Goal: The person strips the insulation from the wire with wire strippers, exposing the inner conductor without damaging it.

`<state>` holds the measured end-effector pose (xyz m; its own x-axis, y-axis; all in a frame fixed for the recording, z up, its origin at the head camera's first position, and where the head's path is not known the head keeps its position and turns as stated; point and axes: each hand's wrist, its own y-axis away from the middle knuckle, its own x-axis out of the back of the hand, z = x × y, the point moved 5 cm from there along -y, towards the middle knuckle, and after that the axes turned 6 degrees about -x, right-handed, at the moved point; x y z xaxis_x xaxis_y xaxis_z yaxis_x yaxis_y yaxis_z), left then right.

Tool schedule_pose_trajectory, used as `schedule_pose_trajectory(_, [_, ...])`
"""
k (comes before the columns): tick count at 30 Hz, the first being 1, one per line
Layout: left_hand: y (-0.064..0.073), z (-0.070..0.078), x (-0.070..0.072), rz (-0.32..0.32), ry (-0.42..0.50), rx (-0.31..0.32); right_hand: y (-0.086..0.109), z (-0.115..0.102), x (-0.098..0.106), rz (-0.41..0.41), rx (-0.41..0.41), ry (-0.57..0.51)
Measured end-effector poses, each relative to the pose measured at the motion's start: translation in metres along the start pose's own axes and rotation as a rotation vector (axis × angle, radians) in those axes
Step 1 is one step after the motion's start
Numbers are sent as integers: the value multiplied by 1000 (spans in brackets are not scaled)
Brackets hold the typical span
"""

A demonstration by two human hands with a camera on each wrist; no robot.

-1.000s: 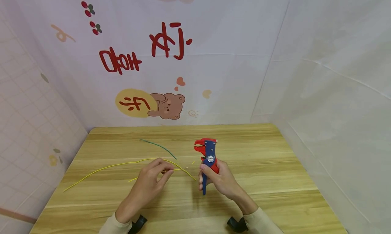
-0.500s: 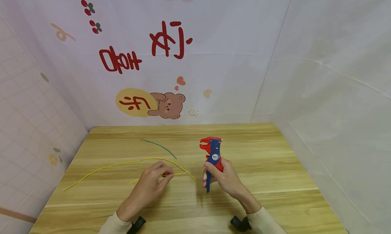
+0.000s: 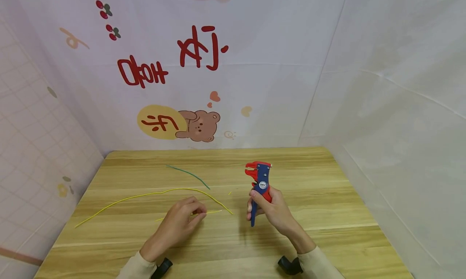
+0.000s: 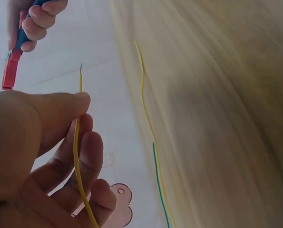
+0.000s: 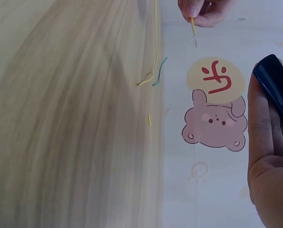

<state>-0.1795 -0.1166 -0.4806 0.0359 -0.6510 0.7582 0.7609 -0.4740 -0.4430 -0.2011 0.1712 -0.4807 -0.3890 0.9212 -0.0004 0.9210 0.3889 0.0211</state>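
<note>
Between thumb and index finger my left hand [image 3: 181, 220] pinches a yellow wire [image 4: 76, 152]. A short bare metal tip [image 4: 81, 68] sticks out of the wire's insulation, seen in the left wrist view. The wire's other end comes out behind the hand in the head view. My right hand [image 3: 275, 211] grips a red and blue wire stripper [image 3: 262, 175] by its handles, held upright with its red jaws apart and nothing between them. The stripper is to the right of the wire's bare end, not touching it.
A longer yellow wire [image 3: 134, 196] lies in an arc across the wooden table [image 3: 309, 246]. Behind it is a green wire [image 3: 189, 173]. A small yellow scrap [image 3: 229, 193] lies between the hands. A printed curtain [image 3: 269, 68] encloses the table's back and sides.
My right hand has carried the wire stripper rightward and slightly up, away from the left hand. The bare end of the pinched yellow wire has dropped a little nearer the person.
</note>
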Motion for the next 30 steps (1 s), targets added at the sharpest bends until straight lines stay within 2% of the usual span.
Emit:
schedule_pose_trajectory(5, [2,-5,-3,-39,23,11,0,3,4,11,-15,-5])
schedule_pose_trajectory(10, [5,-9,-6,-58,4,14,-1,6,9,19,-36,-8])
schedule_pose_trajectory(15, [8,-13,-11,-113,-9,29,-1,10,14,24,-45,-14])
schedule_pose_trajectory(25, [12,-16,-13,-198,62,48,0,13,22,31,-31,-26])
schedule_pose_trajectory(30, [14,-19,-15,-208,74,56,0,14,26,35,-34,-34])
